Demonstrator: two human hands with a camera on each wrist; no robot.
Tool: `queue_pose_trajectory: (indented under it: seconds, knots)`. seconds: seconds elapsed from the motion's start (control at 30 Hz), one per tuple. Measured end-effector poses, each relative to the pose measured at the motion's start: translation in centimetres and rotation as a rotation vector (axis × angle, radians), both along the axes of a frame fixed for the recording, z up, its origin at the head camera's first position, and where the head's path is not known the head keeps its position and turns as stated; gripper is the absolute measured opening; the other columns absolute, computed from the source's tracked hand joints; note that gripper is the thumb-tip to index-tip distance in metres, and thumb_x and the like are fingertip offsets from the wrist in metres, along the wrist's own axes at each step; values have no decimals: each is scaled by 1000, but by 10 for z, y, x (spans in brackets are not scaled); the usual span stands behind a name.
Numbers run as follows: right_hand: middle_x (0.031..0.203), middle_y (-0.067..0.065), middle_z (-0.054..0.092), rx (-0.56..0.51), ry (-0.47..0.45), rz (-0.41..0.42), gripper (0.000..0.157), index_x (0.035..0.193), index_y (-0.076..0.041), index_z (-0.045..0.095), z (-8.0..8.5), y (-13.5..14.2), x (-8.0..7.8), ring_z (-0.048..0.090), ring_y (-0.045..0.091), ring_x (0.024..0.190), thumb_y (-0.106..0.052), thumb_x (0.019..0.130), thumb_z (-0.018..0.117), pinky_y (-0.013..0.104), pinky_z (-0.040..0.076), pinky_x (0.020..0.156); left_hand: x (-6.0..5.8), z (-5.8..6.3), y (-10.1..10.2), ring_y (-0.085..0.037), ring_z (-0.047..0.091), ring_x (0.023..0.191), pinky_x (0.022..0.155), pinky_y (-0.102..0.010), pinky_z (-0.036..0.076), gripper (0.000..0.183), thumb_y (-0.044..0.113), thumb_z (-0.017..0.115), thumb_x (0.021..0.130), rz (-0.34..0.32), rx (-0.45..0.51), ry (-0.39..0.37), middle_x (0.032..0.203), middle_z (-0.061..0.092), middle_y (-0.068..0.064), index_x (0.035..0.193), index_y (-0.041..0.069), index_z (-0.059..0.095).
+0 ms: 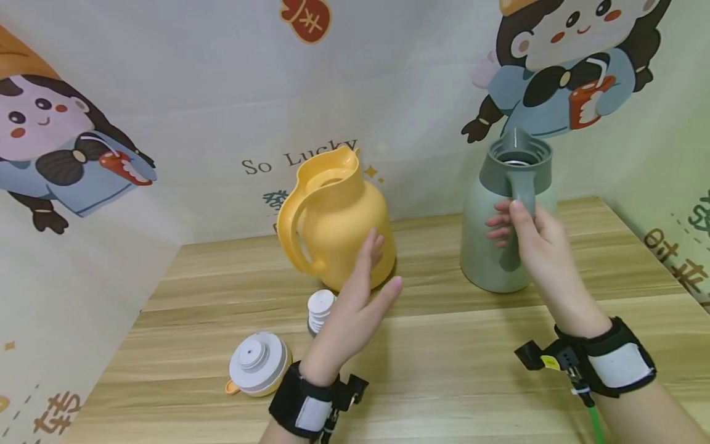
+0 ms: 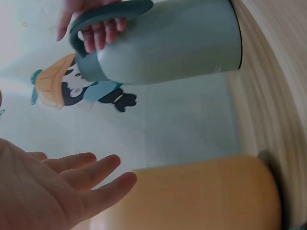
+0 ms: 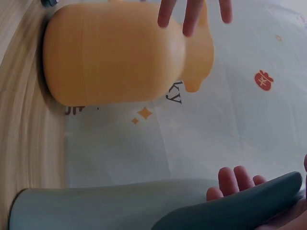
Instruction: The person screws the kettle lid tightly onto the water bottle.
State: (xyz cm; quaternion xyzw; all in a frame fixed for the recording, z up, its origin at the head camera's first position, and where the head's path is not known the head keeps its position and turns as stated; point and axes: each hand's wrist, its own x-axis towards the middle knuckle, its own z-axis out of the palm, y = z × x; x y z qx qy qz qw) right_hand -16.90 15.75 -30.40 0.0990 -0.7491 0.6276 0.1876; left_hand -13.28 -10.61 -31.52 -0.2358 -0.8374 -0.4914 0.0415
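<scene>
A green thermos jug (image 1: 488, 246) stands upright at the right of the table, its top uncovered. My right hand (image 1: 540, 246) holds its handle (image 1: 522, 188), with fingers passed through the loop and the thumb along the outside. To the left stands a yellow thermos jug (image 1: 355, 216), also without a lid, its handle turned to the left. In front of it is my left hand (image 1: 355, 311), fingers straight and thumb spread, holding nothing. The left wrist view shows that palm (image 2: 38, 191) close beside the yellow body (image 2: 206, 191).
A white and yellow lid (image 1: 257, 364) lies on the wooden table (image 1: 444, 370) left of my left wrist. Behind that hand sits a white ribbed stopper (image 1: 320, 305), partly covered. A printed cloth (image 1: 222, 74) hangs right behind the jugs. A green cable (image 1: 595, 425) trails from my right wrist.
</scene>
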Motion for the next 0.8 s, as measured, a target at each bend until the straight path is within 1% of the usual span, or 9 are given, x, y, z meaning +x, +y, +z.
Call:
queue_pose_trajectory:
  seconds: [0.07,0.17,0.27,0.3,0.47,0.57,0.63,0.73,0.8]
  knots:
    - [86,-8,66,-36,-5,12,46,116,13,53,-2,-2,-1,66,8,77,-28,105,34,20,51,71,-10,-3,8,-19,27,138,109,-44,25,66,39,42,102,-31,41,-18,156,21,-2,154,29,2]
    - [81,-6,67,-88,-4,15,44,108,8,56,-4,-3,-2,66,9,73,-30,105,33,20,51,70,-27,-5,21,-23,27,139,109,-42,26,65,42,36,103,-55,96,-43,156,20,-6,154,25,1]
    - [76,-3,66,-149,10,13,41,101,2,60,-5,-5,-3,65,11,68,-31,104,36,21,51,68,-44,-5,35,-24,27,139,110,-41,25,64,43,31,103,-55,144,-76,156,20,-11,155,20,1]
    - [75,-1,66,-175,16,16,40,98,0,61,-5,-5,-3,64,11,66,-31,104,37,21,51,67,-50,-4,39,-26,28,138,109,-41,26,63,43,29,104,-51,162,-94,155,21,-13,155,18,1]
    - [65,2,60,-274,29,3,37,85,-4,61,-6,-7,-4,57,13,57,-32,102,43,21,51,58,-75,-3,60,-34,38,132,104,-50,33,58,39,20,106,-26,296,-198,152,28,-18,154,12,5]
    - [59,2,54,-312,33,-27,41,77,-3,57,-6,-10,-5,51,13,51,-32,102,43,21,47,52,-86,-6,67,-36,40,131,102,-54,34,56,39,19,106,-4,385,-249,150,31,-20,154,12,9]
    - [56,3,49,-346,40,-36,44,73,-1,53,-6,-12,-6,47,14,48,-32,102,44,21,44,49,-91,-10,70,-38,40,130,102,-55,34,56,37,19,106,4,414,-267,149,32,-22,154,11,10]
    - [53,4,45,-350,73,-59,47,69,1,49,-8,-13,-9,43,14,45,-32,102,43,22,41,46,-95,-18,74,-39,39,131,102,-55,33,55,35,19,106,8,416,-283,148,32,-24,154,10,9]
    - [51,4,44,-334,106,-71,49,68,4,47,-11,-13,-10,42,14,44,-30,103,43,22,40,44,-96,-23,76,-39,38,131,103,-55,32,55,34,19,106,6,402,-297,148,31,-23,154,9,8]
